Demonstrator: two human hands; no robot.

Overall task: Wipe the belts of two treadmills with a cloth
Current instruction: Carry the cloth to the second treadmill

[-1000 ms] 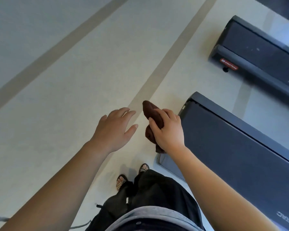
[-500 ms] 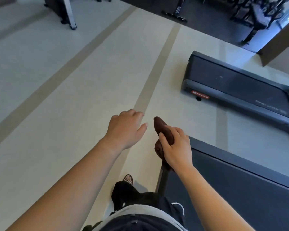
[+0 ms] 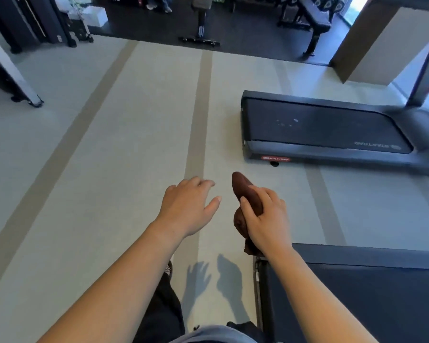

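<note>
My right hand (image 3: 266,219) grips a bunched dark brown cloth (image 3: 245,191) in the air, over the pale floor just past the rear end of the near treadmill. The near treadmill's dark belt (image 3: 357,300) fills the lower right. A second treadmill lies ahead to the right, its belt (image 3: 320,125) dark with a few pale specks. My left hand (image 3: 187,206) hovers beside the cloth with fingers spread and relaxed, holding nothing.
Pale floor (image 3: 109,169) with tan stripes spreads to the left and ahead. A dark machine leg (image 3: 22,95) stands at the far left. Weight benches (image 3: 310,26) and racks sit on the dark floor at the back. A tan pillar (image 3: 372,40) rises at the upper right.
The view has tilted up, bringing the far treadmill and the gym's back area into sight. Both hands keep their pose, the cloth still in my right hand.
</note>
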